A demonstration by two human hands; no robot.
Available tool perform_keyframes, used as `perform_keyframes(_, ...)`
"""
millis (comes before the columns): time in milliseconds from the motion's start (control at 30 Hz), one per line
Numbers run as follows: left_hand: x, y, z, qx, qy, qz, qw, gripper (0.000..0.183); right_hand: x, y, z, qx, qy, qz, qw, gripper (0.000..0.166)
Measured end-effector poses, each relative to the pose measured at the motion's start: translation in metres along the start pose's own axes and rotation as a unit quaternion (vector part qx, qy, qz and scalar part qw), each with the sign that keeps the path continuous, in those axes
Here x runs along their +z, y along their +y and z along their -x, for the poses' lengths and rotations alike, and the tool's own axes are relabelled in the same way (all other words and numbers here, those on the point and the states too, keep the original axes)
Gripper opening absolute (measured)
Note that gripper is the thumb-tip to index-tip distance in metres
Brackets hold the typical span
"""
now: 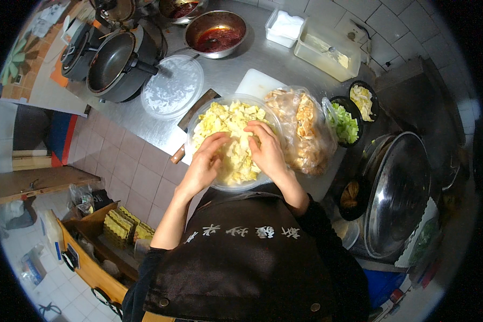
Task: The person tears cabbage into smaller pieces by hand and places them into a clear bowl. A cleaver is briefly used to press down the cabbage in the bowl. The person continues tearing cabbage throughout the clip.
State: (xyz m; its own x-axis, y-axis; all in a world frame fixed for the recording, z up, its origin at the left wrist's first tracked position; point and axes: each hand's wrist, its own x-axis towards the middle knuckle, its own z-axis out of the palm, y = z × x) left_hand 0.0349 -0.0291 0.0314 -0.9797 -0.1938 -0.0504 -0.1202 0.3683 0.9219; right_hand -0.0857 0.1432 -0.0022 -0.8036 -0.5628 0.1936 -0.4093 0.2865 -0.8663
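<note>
A round clear plastic tub (190,131) heaped with chopped pale yellow-green cabbage (235,114) stands before me. My left hand (207,159) is over its near left side, with bent fingers at the cabbage. My right hand (269,153) reaches in from the other side, thumb and fingers spread. Neither hand has a clear grip on anything; some fingertips are hard to make out against the leaves. Right of the tub lies a clear plastic bag (306,129) of brown and orange food pieces. A white cutting board (259,82) shows behind the tub.
A wooden handle (178,154) juts out at the tub's left. A round plastic lid (173,86), a frying pan (112,60) and a steel bowl of red sauce (215,36) stand farther back. Right are a black bowl of chopped green vegetable (344,124) and a large metal lid (398,193).
</note>
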Motion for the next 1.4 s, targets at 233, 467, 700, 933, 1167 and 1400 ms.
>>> perform_keyframes(233,0.001,-0.017,-0.011,-0.076,0.097,0.202,0.972,0.027,0.009,-0.006,-0.019,0.029,-0.028,-0.017,0.999,0.025)
perform_keyframes(467,-0.010,-0.046,-0.024,-0.050,0.144,0.073,0.986,0.030,0.038,0.000,-0.032,-0.052,-0.218,0.225,0.948,0.056)
perform_keyframes(700,0.001,-0.056,-0.035,-0.008,0.094,-0.237,0.967,0.048,0.018,0.031,-0.019,-0.052,-0.207,0.129,0.968,0.025)
perform_keyframes(933,0.032,-0.039,-0.021,0.084,-0.011,-0.192,0.978,0.030,0.005,0.049,-0.027,-0.029,0.041,0.024,0.998,0.023)
perform_keyframes(1167,0.001,-0.004,-0.022,-0.189,0.052,-0.003,0.980,0.027,-0.012,0.012,-0.031,0.184,-0.055,-0.216,0.957,0.021)
perform_keyframes(1400,-0.010,-0.017,-0.020,-0.122,0.042,0.151,0.980,0.034,-0.012,-0.007,-0.035,0.148,-0.109,-0.296,0.937,0.050)
